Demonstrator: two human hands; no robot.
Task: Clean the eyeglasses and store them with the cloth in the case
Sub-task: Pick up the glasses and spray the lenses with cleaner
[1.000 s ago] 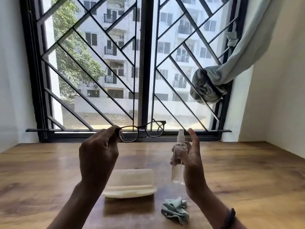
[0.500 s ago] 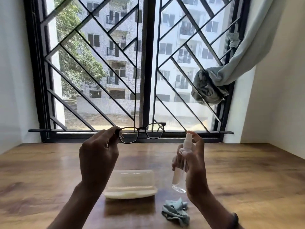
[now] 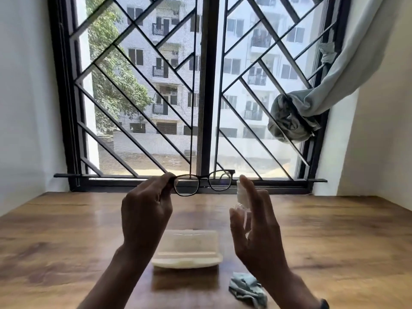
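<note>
Being gripped by the right hand (image 3: 256, 233), the spray bottle (image 3: 242, 196) was just pumped; eyeglasses (image 3: 203, 177) pinched by the left hand (image 3: 145, 212) awaited wiping.

On brown wooden table (image 3: 334, 230): translucent plastic case (image 3: 187, 248) at centre, crumpled pale-blue cloth (image 3: 246, 288) right of it, nearer. Above, black-framed eyeglasses (image 3: 204, 182) just left of small clear spray bottle (image 3: 242, 197). Behind, black-barred window (image 3: 205, 85).

Strong daylight pours through the window (image 3: 200, 85), leaving both hands backlit and dark. The desk (image 3: 334, 230) carries a soft sheen and a shadow before the case (image 3: 187, 250). Near things look slightly blurred, and straight lines bow toward the edges.
</note>
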